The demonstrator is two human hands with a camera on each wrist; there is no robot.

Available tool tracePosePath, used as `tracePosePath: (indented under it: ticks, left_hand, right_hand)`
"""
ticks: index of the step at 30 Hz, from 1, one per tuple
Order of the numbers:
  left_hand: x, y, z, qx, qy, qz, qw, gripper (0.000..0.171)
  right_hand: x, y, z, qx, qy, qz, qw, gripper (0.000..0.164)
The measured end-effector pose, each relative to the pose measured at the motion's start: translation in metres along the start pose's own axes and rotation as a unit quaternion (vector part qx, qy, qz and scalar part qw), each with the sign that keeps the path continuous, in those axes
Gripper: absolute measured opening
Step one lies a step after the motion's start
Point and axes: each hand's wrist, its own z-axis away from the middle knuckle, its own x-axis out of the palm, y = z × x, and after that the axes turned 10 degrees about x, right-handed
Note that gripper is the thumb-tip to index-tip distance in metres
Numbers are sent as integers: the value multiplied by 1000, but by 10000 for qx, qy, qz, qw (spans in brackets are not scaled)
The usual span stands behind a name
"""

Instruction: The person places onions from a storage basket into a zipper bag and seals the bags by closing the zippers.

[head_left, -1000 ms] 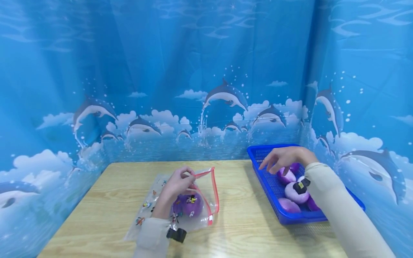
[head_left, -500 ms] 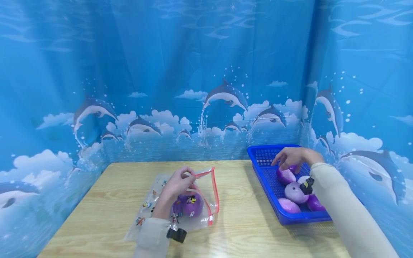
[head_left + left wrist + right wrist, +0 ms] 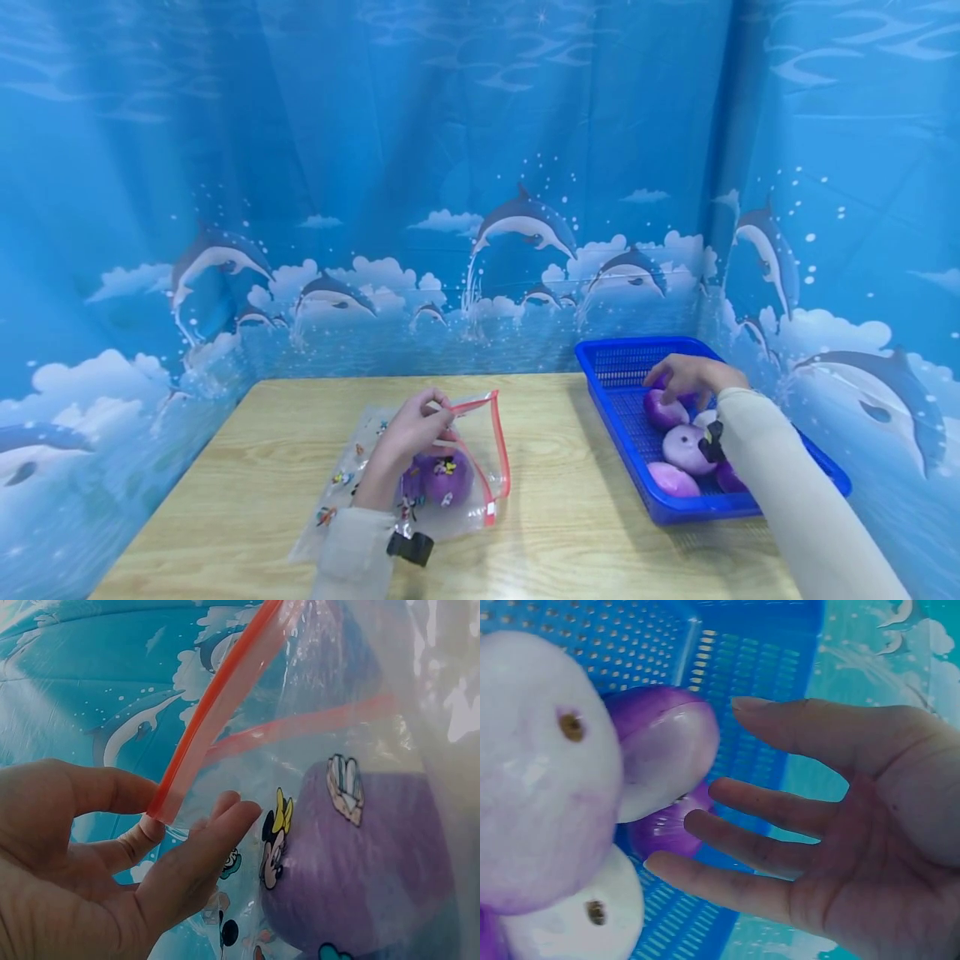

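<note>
My left hand [image 3: 415, 427] pinches the red zip edge [image 3: 196, 720] of a clear zip bag [image 3: 352, 450] printed with cartoon figures, keeping its mouth apart. Inside the bag lie purple onions [image 3: 450, 482], seen through the plastic; one [image 3: 360, 862] fills the lower right of the left wrist view. Over the blue basket [image 3: 611, 429] my right hand [image 3: 690, 379] reaches down, palm toward the onions. Its fingers are fairly straight and spread in the right wrist view, fingertips [image 3: 748, 705] right beside a purple-and-white onion [image 3: 671, 746]. A darker onion [image 3: 667, 829] lies beneath.
More onions sit in the basket, among them a pale one [image 3: 686, 448] and a pinkish one [image 3: 672, 479]. The basket stands at the right of the wooden table [image 3: 555, 467]. A blue dolphin-print curtain [image 3: 405, 167] closes off the back and sides.
My right hand has moved right and lower, from over the basket's left side to the onions at its far end. The left hand and bag have stayed put.
</note>
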Motion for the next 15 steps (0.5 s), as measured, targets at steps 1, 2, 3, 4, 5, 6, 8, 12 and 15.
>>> tracePosePath:
  ticks: [1, 2, 3, 4, 5, 6, 8, 12, 15]
  left_hand:
    - [0, 0, 0, -5, -7, -8, 10000, 10]
    - [0, 0, 0, -18, -8, -13, 10000, 10]
    - [0, 0, 0, -25, -9, -31, 10000, 10]
    - [0, 0, 0, -33, -12, -30, 10000, 10]
    - [0, 0, -1, -37, -10, -34, 10000, 11]
    - [0, 0, -1, -43, -13, -30, 10000, 11]
    - [1, 0, -1, -49, -9, -11, 10000, 10]
    - [1, -1, -1, -71, 22, 47, 10000, 9]
    - [2, -1, -2, -93, 55, 76, 9999, 8]
  right_hand:
    - [1, 1, -2, -1, 17, 0, 10000, 53]
    - [2, 3, -3, 3, 34, 3, 10000, 54]
    - [4, 4, -5, 23, 43, -14, 10000, 54]
    - [5, 5, -6, 34, 56, -35, 10000, 54]
    - [5, 6, -8, 48, 67, -66, 9999, 54]
    - [6, 7, -9, 55, 77, -88, 9999, 55]
    - [8, 9, -12, 52, 108, -142, 9998, 56]
    - [11, 12, -16, -21, 160, -211, 9996, 57]
    - [13, 13, -17, -74, 199, -169, 9996, 56]
